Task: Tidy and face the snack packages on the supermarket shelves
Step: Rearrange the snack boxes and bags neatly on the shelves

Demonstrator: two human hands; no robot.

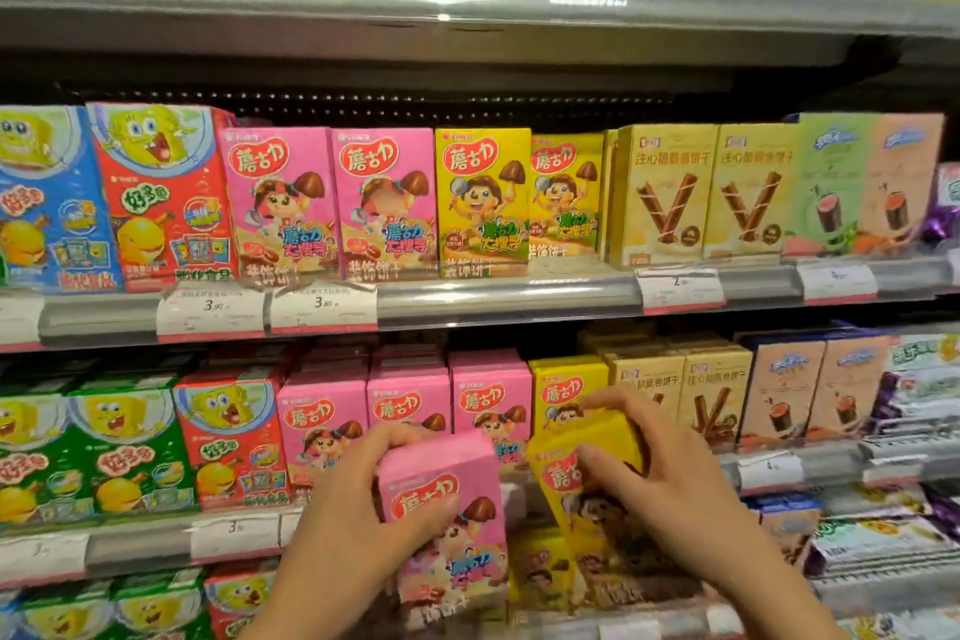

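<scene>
Snack packages first: we've got two boxes pulled out in front of the middle shelf [800,470], and that shelf is our landmark for everything below. Our left hand [358,520] is wrapped around the pink box [447,509], fingers curled over its top and thumb on the front, held just in front of the shelf's pink row [363,411]. Our right hand [670,473] grips the yellow box [582,473], which tilts left, its top leaning toward the pink one, right in front of the yellow row [569,392].

What could go sideways, we reckon: both boxes are close together, so swinging either one back could knock the other, or shove the yellow row backwards. That tilted yellow box could also catch on the shelf's lip and go in crooked.

Around it: tan wafer-stick boxes [711,398] sit just right of the yellow row, red cartoon boxes [234,437] left of the pink ones, green ones [124,447] further left. Price tags [769,470] run along the shelf's edge. More yellow boxes [543,572] stand on the level below, partly hidden by our hands.
</scene>
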